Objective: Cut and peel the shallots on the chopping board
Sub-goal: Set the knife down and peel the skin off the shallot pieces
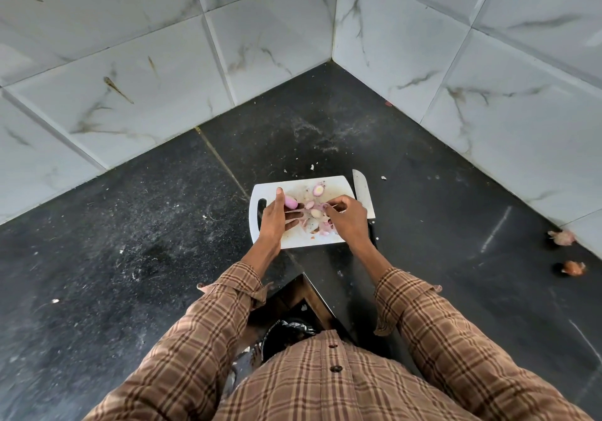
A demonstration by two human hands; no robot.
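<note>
A white chopping board (335,183) lies on the dark countertop in the corner. My left hand (275,217) holds a pink peeled shallot (291,202) over the board's left side. My right hand (347,215) pinches a thin strip of shallot skin (332,206) stretching between the hands. A halved shallot (318,189) lies cut face up near the board's far edge. More shallot pieces and pink peels (315,214) are heaped in the board's middle. A knife (364,193) rests on the counter along the board's right edge, blade pointing away.
Tiled walls meet in a corner behind the board. Two unpeeled shallots (562,237) (574,268) lie on the counter (163,225) at the far right. Below the counter's inner corner stands a bin lined with a black bag (286,332). Small skin scraps dot the counter.
</note>
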